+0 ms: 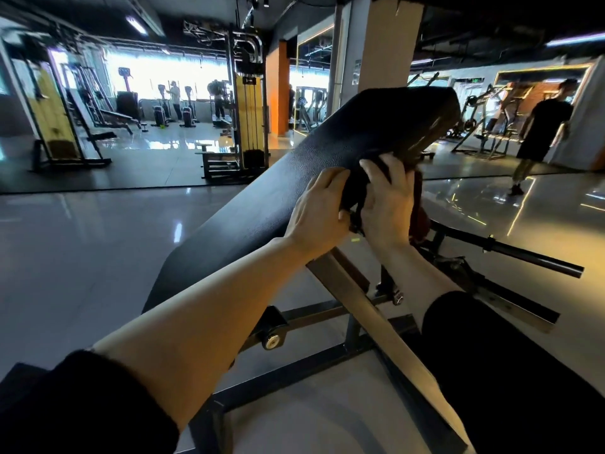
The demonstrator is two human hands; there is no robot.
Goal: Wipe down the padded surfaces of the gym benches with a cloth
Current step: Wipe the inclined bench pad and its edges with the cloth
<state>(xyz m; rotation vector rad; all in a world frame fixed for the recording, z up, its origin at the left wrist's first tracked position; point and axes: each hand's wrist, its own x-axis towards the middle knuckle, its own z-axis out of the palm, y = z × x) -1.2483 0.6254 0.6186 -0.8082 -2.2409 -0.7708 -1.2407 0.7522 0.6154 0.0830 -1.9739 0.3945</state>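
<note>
Head view: slanted black padded vinyl bench back (pixel 327 165) across frame centre. Left hand (pixel 319 214) and right hand (pixel 388 204) side by side at its right edge, pinching a dark bunched cloth (pixel 358 188) between them, likely refolding for a fresh face.

Dim interior, strongly backlit. Windows (pixel 170 73) behind the cable machine (pixel 248 103) blown out white; figures near them are silhouettes. Glossy floor (pixel 98 231) in front of the machine carries streaky glare. Bench pad (pixel 294 191) right of the machine near-black, faint sheen. Wide-angle bending at frame edges; far background soft, slightly smeared.
</note>
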